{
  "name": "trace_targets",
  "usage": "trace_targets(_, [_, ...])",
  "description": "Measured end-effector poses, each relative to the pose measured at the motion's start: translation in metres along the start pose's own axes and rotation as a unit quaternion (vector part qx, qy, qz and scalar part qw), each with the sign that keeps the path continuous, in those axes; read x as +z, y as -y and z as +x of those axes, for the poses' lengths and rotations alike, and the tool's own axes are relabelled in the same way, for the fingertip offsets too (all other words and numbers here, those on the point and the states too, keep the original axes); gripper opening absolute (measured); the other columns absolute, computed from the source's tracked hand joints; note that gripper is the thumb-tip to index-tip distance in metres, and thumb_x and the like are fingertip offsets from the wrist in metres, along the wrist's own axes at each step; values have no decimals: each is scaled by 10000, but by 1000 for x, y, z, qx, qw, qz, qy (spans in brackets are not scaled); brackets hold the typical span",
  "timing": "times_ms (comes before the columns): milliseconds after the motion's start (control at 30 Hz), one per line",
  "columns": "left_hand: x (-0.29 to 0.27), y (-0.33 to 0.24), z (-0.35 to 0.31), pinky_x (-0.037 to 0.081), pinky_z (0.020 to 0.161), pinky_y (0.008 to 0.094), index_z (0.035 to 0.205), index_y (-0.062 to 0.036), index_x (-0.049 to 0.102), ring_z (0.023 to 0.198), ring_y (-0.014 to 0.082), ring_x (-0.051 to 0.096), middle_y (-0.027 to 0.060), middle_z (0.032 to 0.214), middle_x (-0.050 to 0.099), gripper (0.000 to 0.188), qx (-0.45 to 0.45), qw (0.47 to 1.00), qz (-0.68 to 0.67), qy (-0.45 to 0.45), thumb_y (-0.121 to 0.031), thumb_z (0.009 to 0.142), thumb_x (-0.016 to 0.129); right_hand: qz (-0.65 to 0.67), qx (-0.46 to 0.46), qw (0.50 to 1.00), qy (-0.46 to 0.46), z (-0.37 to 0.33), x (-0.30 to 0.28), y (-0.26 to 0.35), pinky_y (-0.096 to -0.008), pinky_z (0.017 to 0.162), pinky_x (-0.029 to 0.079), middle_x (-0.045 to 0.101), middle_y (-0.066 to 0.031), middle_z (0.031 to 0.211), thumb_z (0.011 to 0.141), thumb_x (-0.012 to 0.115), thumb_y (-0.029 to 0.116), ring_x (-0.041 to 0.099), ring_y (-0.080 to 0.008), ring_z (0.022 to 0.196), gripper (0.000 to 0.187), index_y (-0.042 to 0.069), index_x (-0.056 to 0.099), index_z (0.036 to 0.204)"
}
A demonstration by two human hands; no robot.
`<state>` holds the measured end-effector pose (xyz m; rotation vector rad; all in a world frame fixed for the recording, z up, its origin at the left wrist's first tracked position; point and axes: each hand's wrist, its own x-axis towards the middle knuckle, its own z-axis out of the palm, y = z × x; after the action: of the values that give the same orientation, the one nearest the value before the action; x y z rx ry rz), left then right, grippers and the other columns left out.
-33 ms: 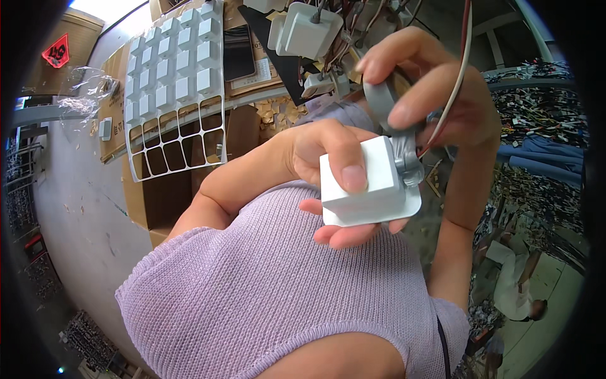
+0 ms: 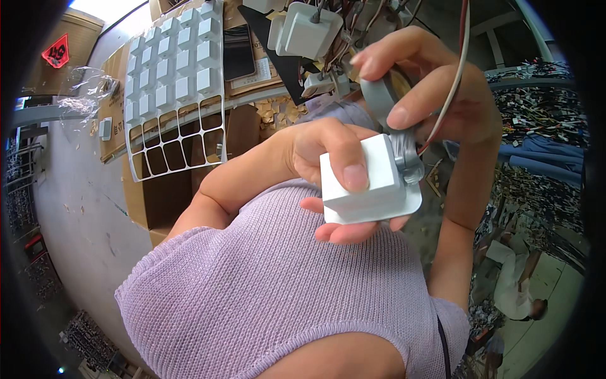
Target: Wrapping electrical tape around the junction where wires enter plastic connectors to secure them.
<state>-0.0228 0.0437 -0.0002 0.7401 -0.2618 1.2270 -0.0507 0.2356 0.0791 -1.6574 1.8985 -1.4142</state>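
My left hand (image 2: pixel 338 151) grips a white plastic box (image 2: pixel 369 199) with a square raised block on a flange, thumb on top and fingers underneath. Shiny grey tape (image 2: pixel 406 151) is wrapped around a stub on the box's right side. Just above it, my right hand (image 2: pixel 435 82) pinches a roll of grey tape (image 2: pixel 377 101) between thumb and fingers, close to the wrapped stub. Red and white wires (image 2: pixel 456 79) run up from the stub past my right hand. Where the tape strip leaves the roll is hard to make out.
Beyond my left arm lies a white frame (image 2: pixel 183 66) holding rows of small white blocks, beside a black phone (image 2: pixel 240 54). More white boxes with cables (image 2: pixel 309 31) sit at the top. A person (image 2: pixel 514 278) and bundled wires (image 2: pixel 536 104) are at the right.
The tape roll and the fingers of my right hand have shifted very slightly. The white box has barely moved in my left hand.
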Motion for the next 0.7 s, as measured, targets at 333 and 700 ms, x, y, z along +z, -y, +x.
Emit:
trace_targets(333, [18, -18, -14, 493, 447, 232, 957, 24, 578, 641, 157, 656, 96, 767, 653, 353, 62, 824, 341, -447, -214, 713, 665, -209, 246, 945, -51, 5, 9, 30, -270, 858, 431, 513, -89, 1183, 641, 573, -83, 538, -200, 1043, 288, 40, 652, 889])
trace_targets(700, [9, -14, -19, 492, 585, 294, 961, -3, 579, 678, 193, 642, 89, 770, 642, 383, 152, 548, 582, -582, -160, 639, 713, -118, 382, 887, -232, -8, 47, 39, -274, 791, 474, 575, -71, 1027, 701, 785, 178, 560, -125, 883, 469, -7, 603, 1092])
